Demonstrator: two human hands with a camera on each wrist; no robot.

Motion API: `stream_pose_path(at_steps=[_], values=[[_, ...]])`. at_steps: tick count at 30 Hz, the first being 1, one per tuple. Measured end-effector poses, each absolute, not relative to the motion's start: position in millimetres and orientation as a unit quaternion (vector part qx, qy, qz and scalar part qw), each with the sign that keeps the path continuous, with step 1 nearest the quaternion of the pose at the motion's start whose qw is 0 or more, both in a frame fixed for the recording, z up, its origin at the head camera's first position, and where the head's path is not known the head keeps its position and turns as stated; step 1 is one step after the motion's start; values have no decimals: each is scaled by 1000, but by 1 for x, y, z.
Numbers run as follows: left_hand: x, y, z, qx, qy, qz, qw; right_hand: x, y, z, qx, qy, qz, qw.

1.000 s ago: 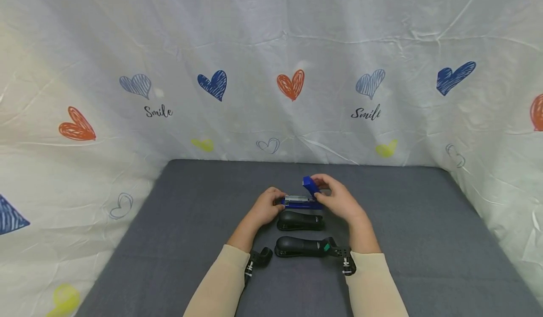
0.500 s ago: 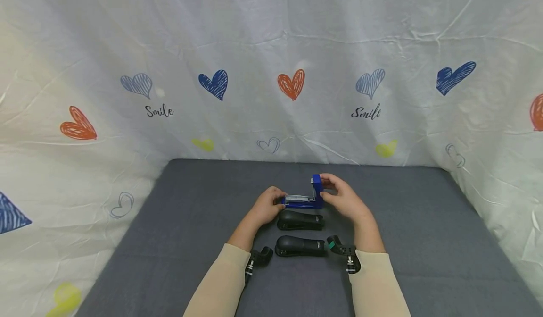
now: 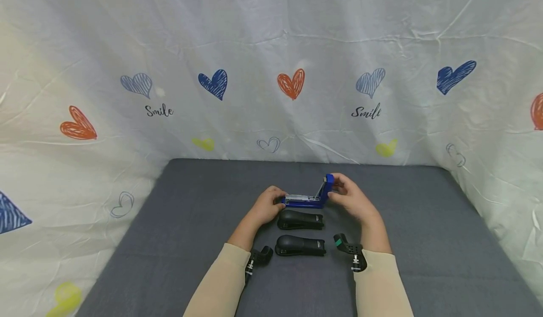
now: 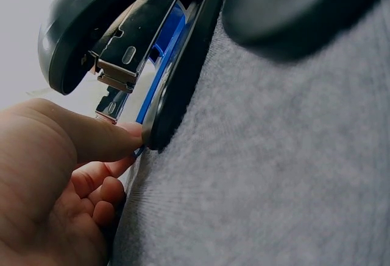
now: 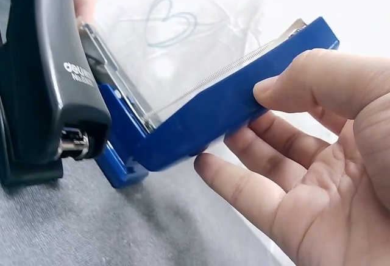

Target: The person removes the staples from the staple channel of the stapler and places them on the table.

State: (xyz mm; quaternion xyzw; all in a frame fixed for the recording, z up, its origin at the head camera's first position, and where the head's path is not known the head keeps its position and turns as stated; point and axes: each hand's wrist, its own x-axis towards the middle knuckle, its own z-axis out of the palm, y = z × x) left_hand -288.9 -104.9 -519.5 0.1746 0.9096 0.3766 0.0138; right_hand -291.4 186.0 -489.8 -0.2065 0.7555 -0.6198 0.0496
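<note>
A blue stapler (image 3: 302, 204) lies on the table, its metal staple channel exposed. My left hand (image 3: 268, 205) pinches the left end of its base between thumb and fingers. At the other end, my right hand (image 3: 351, 200) holds the raised top cover (image 5: 225, 101), thumb on one side and fingers on the other. That cover leans back to the right past upright, with a thin spring (image 5: 226, 71) stretched from it toward the channel. In the left wrist view a black stapler hides much of the blue base (image 4: 159, 71).
Two black staplers lie nearer the person, parallel to the blue one: the closer-in black stapler (image 3: 300, 220) and the front black stapler (image 3: 300, 246). They sit between the forearms. A grey cloth (image 3: 203, 222) covers the table; a heart-printed curtain (image 3: 254, 48) hangs behind.
My right hand has moved right, swinging the blue cover from leaning left over the base, through upright, to leaning back right. My left hand stays at the base's end.
</note>
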Motion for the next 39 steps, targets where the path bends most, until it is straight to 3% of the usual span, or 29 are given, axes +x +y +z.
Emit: stream_pose_path(at_steps=[16,39], values=[[-290,-106,-522,177,910,375,13,-290,213,-497,-160,748,-642,50],[-290,-106,-523,181,910,374,8,-282,218,-484,-32,913,-405,36]])
